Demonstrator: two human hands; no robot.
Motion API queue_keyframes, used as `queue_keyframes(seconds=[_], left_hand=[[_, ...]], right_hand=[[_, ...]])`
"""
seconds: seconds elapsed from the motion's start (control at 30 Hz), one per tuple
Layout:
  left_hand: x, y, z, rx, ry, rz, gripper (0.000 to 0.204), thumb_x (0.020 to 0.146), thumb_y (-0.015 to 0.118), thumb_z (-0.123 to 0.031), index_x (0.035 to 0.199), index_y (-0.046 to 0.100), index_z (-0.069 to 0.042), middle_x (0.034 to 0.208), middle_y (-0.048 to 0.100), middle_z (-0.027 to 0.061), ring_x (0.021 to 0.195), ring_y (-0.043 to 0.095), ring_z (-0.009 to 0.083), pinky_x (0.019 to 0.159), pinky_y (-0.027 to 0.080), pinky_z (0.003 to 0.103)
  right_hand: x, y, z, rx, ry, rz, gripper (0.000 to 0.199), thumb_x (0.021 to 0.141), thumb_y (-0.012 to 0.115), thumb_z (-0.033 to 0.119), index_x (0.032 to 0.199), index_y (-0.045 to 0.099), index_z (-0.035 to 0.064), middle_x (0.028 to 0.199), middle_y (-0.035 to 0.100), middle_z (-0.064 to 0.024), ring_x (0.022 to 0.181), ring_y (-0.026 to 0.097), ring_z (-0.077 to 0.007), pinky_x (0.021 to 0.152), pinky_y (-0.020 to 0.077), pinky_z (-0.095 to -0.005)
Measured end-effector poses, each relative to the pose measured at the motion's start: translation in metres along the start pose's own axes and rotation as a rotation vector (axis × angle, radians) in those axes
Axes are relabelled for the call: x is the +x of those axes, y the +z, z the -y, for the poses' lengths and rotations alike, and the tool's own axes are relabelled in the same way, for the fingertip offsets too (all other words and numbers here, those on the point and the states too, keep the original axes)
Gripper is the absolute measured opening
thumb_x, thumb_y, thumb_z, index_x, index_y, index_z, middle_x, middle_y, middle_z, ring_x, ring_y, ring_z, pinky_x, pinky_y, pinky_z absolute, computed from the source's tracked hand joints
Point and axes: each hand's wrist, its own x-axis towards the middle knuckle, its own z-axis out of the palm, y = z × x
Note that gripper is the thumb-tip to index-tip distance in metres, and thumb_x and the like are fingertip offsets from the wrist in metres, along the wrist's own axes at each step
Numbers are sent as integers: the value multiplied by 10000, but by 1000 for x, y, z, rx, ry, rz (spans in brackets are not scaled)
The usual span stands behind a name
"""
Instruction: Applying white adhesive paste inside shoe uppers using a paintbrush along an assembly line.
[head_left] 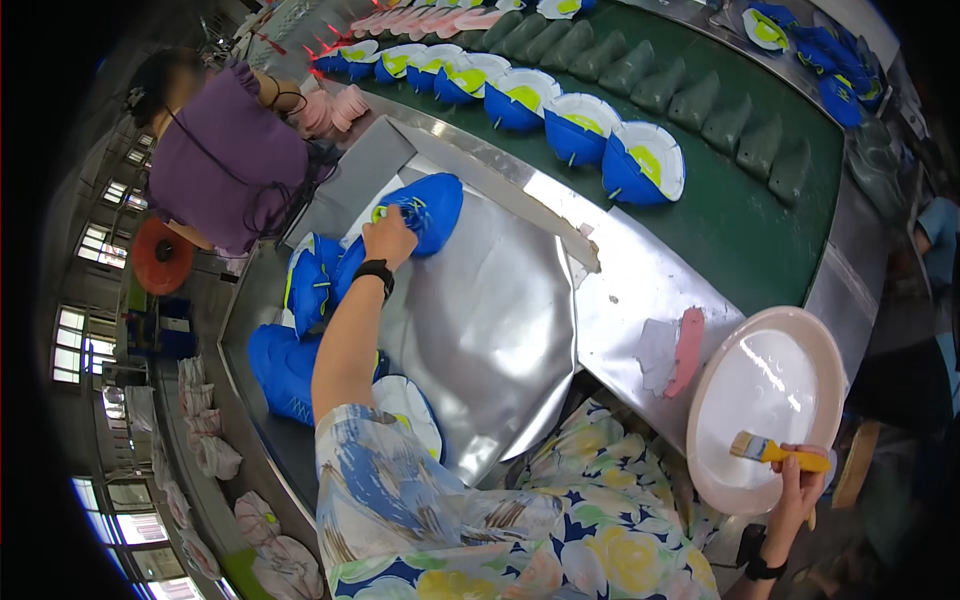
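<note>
The left hand reaches across the metal surface, its fingers drawn narrow and holding a blue upper beside its yellow trim; the fingertips are partly hidden. This upper lies near the far edge of the surface. The right hand, at the lower right rim of the bowl, has its fingers closed around the yellow handle of a brush. The bristles point left over the white interior of the bowl; whether they touch its contents cannot be told. A dark band encircles each wrist.

Around the left forearm lie further uppers: a standing one to the left, a blue stack nearer the wearer, and a white-lined one by the patterned sleeve. Between the metal surface and the bowl are a pink strip and, touching it, a grey patch.

Beyond, the green belt carries a row of blue uppers with pale linings, and behind these a row of dark lasts. At upper left, a co-worker in purple sits near an orange fan.
</note>
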Motion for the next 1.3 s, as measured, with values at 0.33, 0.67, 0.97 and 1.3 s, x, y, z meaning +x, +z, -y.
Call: queue_keyframes(seconds=[0.33,0.67,0.97,1.3], left_hand=[[-131,-62,-110,-212,728,492,449,798,645,-65,1244,598,-74,1074,652,174,1048,618,357,891,516,441],[-124,-37,-97,-475,592,320,455,853,724,-210,1250,575,-45,1100,660,171,1032,643,342,877,540,429],[-170,-110,-177,-1993,577,882,508,1010,530,-313,1440,438,-58,1347,581,114,1186,602,262,1018,502,420],[-176,-88,-175,-1566,852,735,512,940,663,-147,1406,475,-51,1362,563,81,1202,574,219,982,500,357]], right_hand=[[-19,-3,4,23,-128,27,176,963,602,66,1119,532,21,1076,628,-113,894,616,-153,799,523,-280],[-13,7,39,-62,-241,15,130,918,590,-22,1046,596,-3,989,620,-70,937,624,-148,829,515,-287],[23,92,89,-714,-909,470,467,780,662,33,1238,585,87,910,635,-126,781,649,-314,716,518,-394],[20,149,93,-1026,-1132,481,482,887,558,180,1368,541,162,770,638,-65,668,659,-202,566,467,-350]])
